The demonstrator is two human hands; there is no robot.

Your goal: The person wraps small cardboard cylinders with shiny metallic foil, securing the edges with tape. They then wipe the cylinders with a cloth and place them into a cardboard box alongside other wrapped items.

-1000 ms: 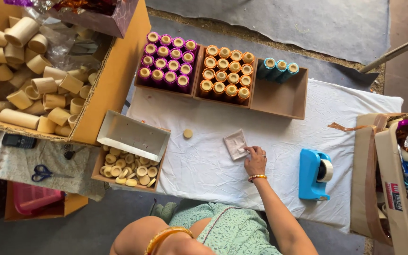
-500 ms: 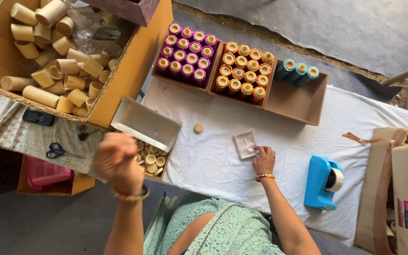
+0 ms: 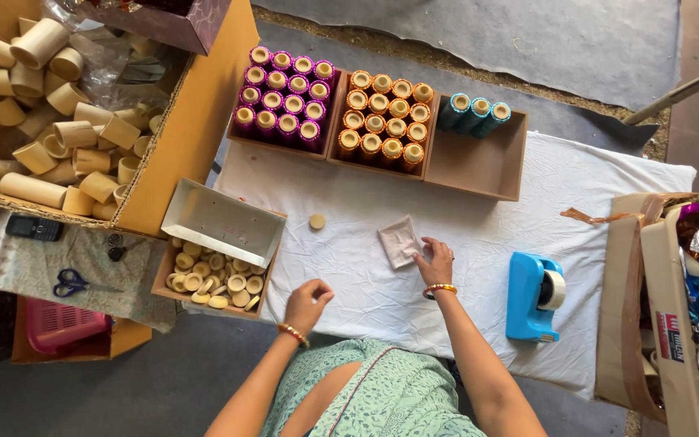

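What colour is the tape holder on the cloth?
Bright blue; the tape holder shows best in the head view.

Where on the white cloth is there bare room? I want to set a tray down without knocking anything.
Widest bare patch: white cloth between the wooden tray of tubes and the blue tape dispenser. Another lies between the right hand and the dispenser. It is crowded around the left hand, the box of discs, the loose disc and the small packet.

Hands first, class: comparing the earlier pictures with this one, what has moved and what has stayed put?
The left hand, out of sight a second ago and then raised over the box of small discs, has come down to the white cloth, loosely curled. The right hand stays on the small packet. Tubes and tape dispenser are unmoved.
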